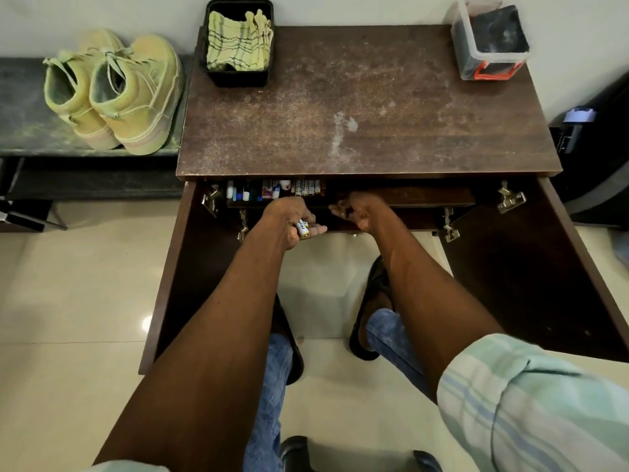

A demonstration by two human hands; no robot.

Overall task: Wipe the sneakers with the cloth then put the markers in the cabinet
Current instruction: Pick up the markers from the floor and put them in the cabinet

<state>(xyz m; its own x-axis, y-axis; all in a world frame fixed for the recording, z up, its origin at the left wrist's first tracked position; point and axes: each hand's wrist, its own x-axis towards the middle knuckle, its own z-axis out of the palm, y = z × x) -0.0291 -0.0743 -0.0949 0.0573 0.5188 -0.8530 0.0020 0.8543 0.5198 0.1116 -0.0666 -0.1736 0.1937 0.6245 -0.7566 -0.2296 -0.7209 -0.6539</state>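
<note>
Brown, scuffed wood formed the top of the cabinet (367,107), whose two doors (531,274) stood swung open toward the viewer. At its far left corner sat a black tray (238,78) holding the folded yellow checked cloth (238,39); at the far right stood a clear plastic box (490,42) with a red clasp. Left of the cabinet, the pair of tan sneakers (115,93) rested on a dark stone bench (23,107). Markers (272,190) lay in a row on the shelf just under the top, toward its left side. Both arms reached forward into the opening, hands close but apart. The left hand (289,221) curled round a white marker (302,228) just in front of the shelf edge. The right hand (357,209) had its fingers bent at the shelf; whether it held anything could not be told.
</note>
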